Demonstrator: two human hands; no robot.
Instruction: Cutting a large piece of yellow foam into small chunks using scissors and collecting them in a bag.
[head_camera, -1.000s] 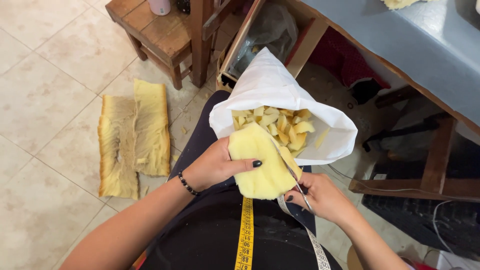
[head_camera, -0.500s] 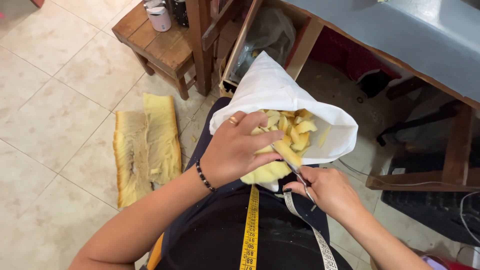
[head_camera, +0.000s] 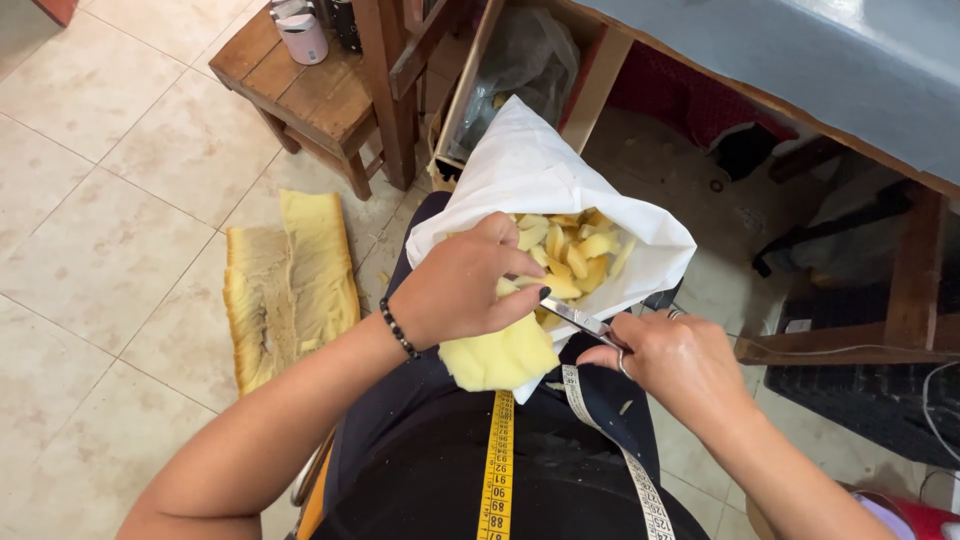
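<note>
My left hand (head_camera: 465, 290) grips a pale yellow foam piece (head_camera: 500, 355) over my lap, fingers curled over its top edge. My right hand (head_camera: 665, 360) holds metal scissors (head_camera: 580, 322) whose blades point left into the foam, just under my left fingertips. Right behind both hands a white bag (head_camera: 545, 185) stands open on my lap, filled with several small yellow foam cuttings (head_camera: 575, 250). A yellow measuring tape (head_camera: 497, 470) hangs down my dark clothing.
A long strip of yellow foam (head_camera: 285, 285) lies on the tiled floor at my left. A small wooden stool (head_camera: 305, 85) with cups on it stands beyond it. A wooden table with a grey top (head_camera: 800, 60) fills the upper right.
My left hand has turned the foam piece downward and shifted its grip over the top edge. The scissors have moved in under my left fingers.
</note>
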